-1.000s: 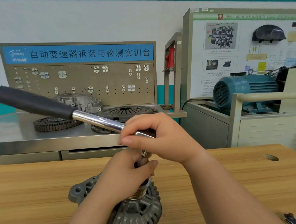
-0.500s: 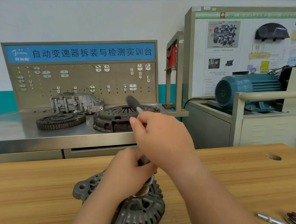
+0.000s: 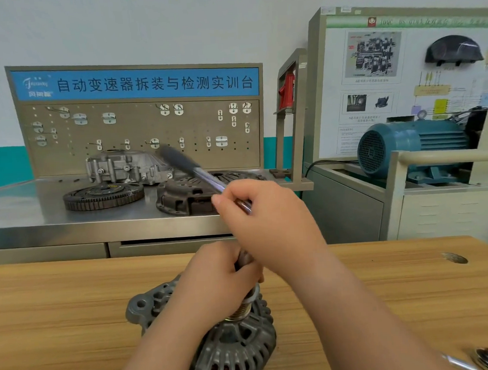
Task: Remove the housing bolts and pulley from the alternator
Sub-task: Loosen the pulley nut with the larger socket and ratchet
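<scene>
grey ribbed cast-metal alternator [image 3: 234, 343] lies pulley-up on the pale wooden table [image 3: 60, 307], and the step in hand looks like loosening the nut on the grooved metal pulley [image 3: 245, 306] that rises from the alternator's top face; the housing bolts cannot be made out from here. the left hand [image 3: 214, 279] sits directly on top of the alternator, fingers curled tight round the pulley and the dark socket stem [image 3: 244, 259] above it, bracing both. the right hand [image 3: 267, 214] is above the alternator and slightly to its right, fingers wrapped round the chrome shank of the long black-handled ratchet wrench [image 3: 185, 165], whose grip points up and away to the alternator's far left. next, i judge, comes a firm sweep of the handle while the left hand stops the pulley from turning; a slipping socket is the risk. two chrome tools [image 3: 483, 359] lie to the alternator's right, well apart.
</scene>
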{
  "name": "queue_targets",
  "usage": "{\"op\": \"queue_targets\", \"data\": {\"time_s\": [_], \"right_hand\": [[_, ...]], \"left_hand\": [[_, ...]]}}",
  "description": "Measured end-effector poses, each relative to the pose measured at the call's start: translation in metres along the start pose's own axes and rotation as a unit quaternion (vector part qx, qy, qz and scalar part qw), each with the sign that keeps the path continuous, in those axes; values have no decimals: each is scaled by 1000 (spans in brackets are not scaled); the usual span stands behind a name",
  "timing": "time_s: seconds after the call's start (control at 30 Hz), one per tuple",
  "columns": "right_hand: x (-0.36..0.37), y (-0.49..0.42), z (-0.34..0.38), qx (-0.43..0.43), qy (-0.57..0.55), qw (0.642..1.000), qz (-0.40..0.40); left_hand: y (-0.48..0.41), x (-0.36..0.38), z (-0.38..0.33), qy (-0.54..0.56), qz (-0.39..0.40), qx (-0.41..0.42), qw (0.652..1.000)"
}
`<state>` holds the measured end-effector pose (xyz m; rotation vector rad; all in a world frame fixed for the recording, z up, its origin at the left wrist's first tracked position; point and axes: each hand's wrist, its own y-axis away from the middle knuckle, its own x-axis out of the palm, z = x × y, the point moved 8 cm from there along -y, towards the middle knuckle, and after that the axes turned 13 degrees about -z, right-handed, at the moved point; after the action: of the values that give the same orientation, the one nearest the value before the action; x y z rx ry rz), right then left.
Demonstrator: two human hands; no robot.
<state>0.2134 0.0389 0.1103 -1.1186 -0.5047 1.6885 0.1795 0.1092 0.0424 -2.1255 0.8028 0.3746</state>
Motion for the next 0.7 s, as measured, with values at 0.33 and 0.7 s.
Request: {"op": "queue_targets", "data": {"time_s": [0.33,0.7], "right_hand": [[-4,0,5,-60,50,997,5],[1,-1,4,-41,-161,983,81]], "left_hand": [[-4,1,5,7,-4,14,1000],[0,1,4,17,4,-22,1000]]}}
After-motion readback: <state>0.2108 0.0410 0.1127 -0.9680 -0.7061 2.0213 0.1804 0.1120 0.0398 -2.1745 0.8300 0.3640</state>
